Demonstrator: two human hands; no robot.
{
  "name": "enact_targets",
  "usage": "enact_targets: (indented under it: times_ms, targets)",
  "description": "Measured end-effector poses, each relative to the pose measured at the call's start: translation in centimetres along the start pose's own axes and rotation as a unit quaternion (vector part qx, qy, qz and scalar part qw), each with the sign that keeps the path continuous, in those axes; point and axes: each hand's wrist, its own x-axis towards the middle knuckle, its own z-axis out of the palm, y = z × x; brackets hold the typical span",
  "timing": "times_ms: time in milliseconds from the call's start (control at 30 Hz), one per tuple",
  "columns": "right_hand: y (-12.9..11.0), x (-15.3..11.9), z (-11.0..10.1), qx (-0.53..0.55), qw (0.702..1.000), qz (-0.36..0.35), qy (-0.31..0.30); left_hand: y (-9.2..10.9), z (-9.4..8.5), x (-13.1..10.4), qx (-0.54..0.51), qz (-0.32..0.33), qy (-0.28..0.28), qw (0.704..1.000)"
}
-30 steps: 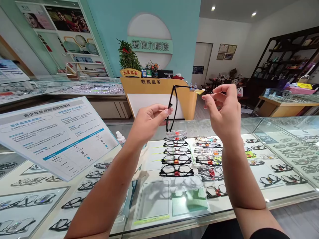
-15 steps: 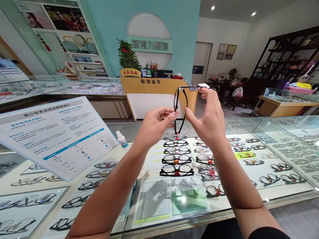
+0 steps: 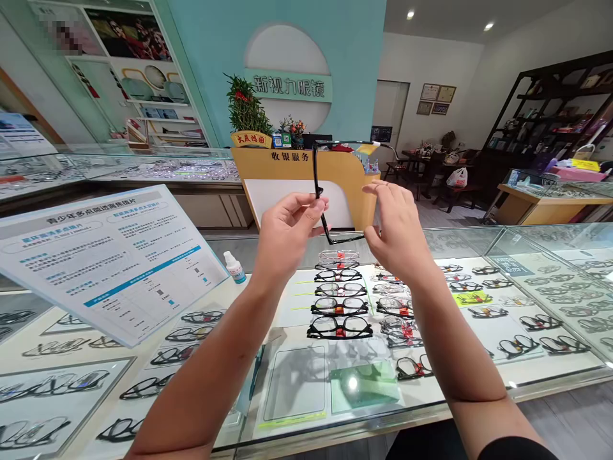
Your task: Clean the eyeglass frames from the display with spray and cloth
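A pair of black-framed eyeglasses [image 3: 315,167] is held up above the glass counter, turned on its side. My left hand [image 3: 286,235] pinches it near the bridge between thumb and fingers. The two temples stretch to the right, one above the other, and a small pale tag [image 3: 368,148] hangs on the upper one. My right hand [image 3: 400,223] is beside the temple ends, its thumb apart from the curved fingers. Its thumb is by the lower temple's end; whether they touch I cannot tell. Below, a column of black eyeglasses [image 3: 340,327] lies in the display case.
A printed lens chart [image 3: 110,262] stands tilted on the left, beside a small white dropper bottle [image 3: 234,267]. The glass display counter [image 3: 335,427] spans the front, with more frames [image 3: 517,345] on the right. Beyond it are a cashier desk [image 3: 292,176] and a potted plant [image 3: 246,108].
My left hand has moved slightly left and turned the eyeglasses edge-on, temples now pointing right. My right hand has let go of the upper temple and lowered toward the lower one.
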Motion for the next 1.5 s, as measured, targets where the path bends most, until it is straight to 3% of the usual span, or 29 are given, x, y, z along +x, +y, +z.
enact_targets:
  times_ms: [233, 433, 567, 700, 900, 967, 1067, 1200, 1300, 1500]
  targets:
    - [-1.5, -0.1, 0.1, 0.220, 0.970, -0.010, -0.105, 0.6, 0.2, -0.4, -0.001, -0.026, -0.069, 0.997]
    - [-1.4, -0.2, 1.2, 0.268, 0.956, 0.006, -0.118, 1.1, 0.1, -0.4, -0.015, -0.057, -0.114, 0.992]
    - [-1.5, -0.2, 1.0, 0.256, 0.960, -0.004, -0.117, 1.1, 0.1, -0.6, -0.015, -0.065, -0.110, 0.992]
    - [-2.1, -0.4, 0.4, 0.230, 0.965, -0.006, -0.127, 1.3, 0.0, -1.2, 0.047, -0.027, -0.095, 0.994]
    - [-2.0, -0.8, 0.6, 0.143, 0.980, -0.022, -0.139, 1.2, -0.9, -1.2, 0.164, 0.052, 0.010, 0.985]
    - [-1.5, -0.8, 1.0, 0.126, 0.983, -0.005, -0.136, 0.2, -2.3, -0.8, 0.200, 0.069, 0.056, 0.976]
    - [-0.4, -1.2, 1.8, 0.121, 0.985, 0.028, -0.117, -2.8, -5.9, -0.4, 0.264, 0.078, 0.140, 0.951]
    - [0.7, -2.9, 3.3, 0.155, 0.983, 0.044, -0.086, -8.1, -11.3, -1.1, 0.392, 0.039, 0.267, 0.880]
    - [1.2, -4.9, 4.4, 0.201, 0.974, 0.063, -0.082, -11.4, -14.0, -1.8, 0.424, -0.006, 0.301, 0.854]
    - [1.7, -8.1, 6.2, 0.265, 0.959, 0.087, -0.048, -14.9, -16.1, -1.8, 0.400, -0.115, 0.301, 0.858]
